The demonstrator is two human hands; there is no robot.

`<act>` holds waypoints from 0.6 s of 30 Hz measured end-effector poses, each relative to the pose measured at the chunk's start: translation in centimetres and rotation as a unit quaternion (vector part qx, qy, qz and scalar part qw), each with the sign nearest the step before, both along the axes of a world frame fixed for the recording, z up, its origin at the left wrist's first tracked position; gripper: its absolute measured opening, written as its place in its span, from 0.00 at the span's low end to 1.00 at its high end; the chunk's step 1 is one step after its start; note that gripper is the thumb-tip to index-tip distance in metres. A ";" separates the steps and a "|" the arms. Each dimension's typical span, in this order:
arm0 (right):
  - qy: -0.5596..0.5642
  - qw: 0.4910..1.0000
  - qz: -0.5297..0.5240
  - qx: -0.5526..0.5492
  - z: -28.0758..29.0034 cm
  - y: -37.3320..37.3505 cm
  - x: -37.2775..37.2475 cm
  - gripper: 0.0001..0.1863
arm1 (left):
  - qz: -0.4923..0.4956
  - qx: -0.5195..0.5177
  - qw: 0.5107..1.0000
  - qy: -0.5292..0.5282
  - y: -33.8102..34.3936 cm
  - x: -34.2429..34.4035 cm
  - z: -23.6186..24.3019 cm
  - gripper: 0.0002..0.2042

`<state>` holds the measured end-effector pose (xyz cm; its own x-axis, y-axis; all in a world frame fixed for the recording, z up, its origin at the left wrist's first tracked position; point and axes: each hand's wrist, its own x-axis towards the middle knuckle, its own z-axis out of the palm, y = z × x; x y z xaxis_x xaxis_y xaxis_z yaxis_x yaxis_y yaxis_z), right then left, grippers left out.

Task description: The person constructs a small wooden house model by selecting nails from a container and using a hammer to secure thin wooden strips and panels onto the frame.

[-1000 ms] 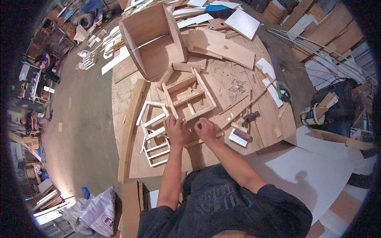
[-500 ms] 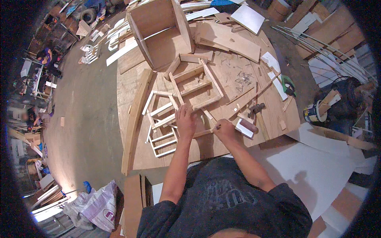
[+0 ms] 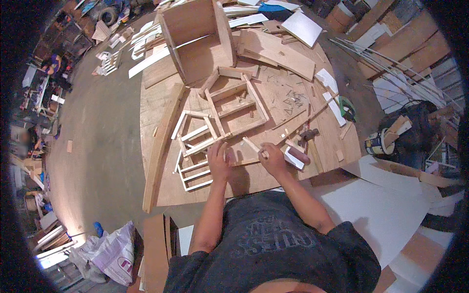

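Observation:
My left hand (image 3: 219,161) is open near the lower end of a small white-edged wooden frame (image 3: 197,172), fingers loosely bent and thumb blurred; contact is unclear. To its right, my right hand (image 3: 271,160) is closed on a short light wood piece (image 3: 251,143). Just above both hands lies a divided wooden frame (image 3: 262,110). A hammer (image 3: 310,134) rests right of my right hand, beside a white-and-brown block (image 3: 296,156). Loose nails (image 3: 293,100) are scattered farther back on the plywood tabletop (image 3: 163,193).
An open plywood box (image 3: 190,53) stands at the back, among boards (image 3: 278,51). A long beam (image 3: 155,161) runs along the left. A bucket (image 3: 377,141), a white sheet (image 3: 376,210) and a plastic sack (image 3: 110,249) surround the table. Another person (image 3: 56,66) is far left.
My right hand has shifted rightward with the wood piece, which now shows between my hands. My left hand rose onto the frame, then came back down slightly. The view has shifted a little.

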<state>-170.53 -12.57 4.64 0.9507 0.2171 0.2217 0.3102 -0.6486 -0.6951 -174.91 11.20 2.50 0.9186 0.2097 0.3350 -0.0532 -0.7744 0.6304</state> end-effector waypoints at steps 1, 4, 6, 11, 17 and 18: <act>0.000 1.000 -0.012 0.014 -0.2 -0.1 0.8 0.11 | -0.001 0.001 1.000 0.015 0.3 -0.3 0.1 0.26; -0.023 0.998 -0.056 -0.037 -0.6 -0.9 4.3 0.14 | 0.005 0.009 1.000 0.013 -0.3 0.5 1.3 0.28; -0.031 0.999 -0.045 0.001 0.1 -0.7 6.9 0.13 | 0.015 0.021 1.000 -0.001 0.1 1.5 1.8 0.28; 0.002 1.000 -0.013 -0.004 -0.2 -1.4 10.8 0.11 | -0.002 0.107 0.992 0.062 -0.4 5.8 1.5 0.26; -0.037 0.999 -0.025 -0.012 -1.2 -0.7 9.8 0.18 | 0.008 0.138 0.989 0.043 1.8 6.9 -2.1 0.15; 0.002 1.000 -0.016 -0.002 -1.0 -0.9 9.4 0.17 | 0.000 0.134 0.991 0.027 2.0 6.3 -2.2 0.12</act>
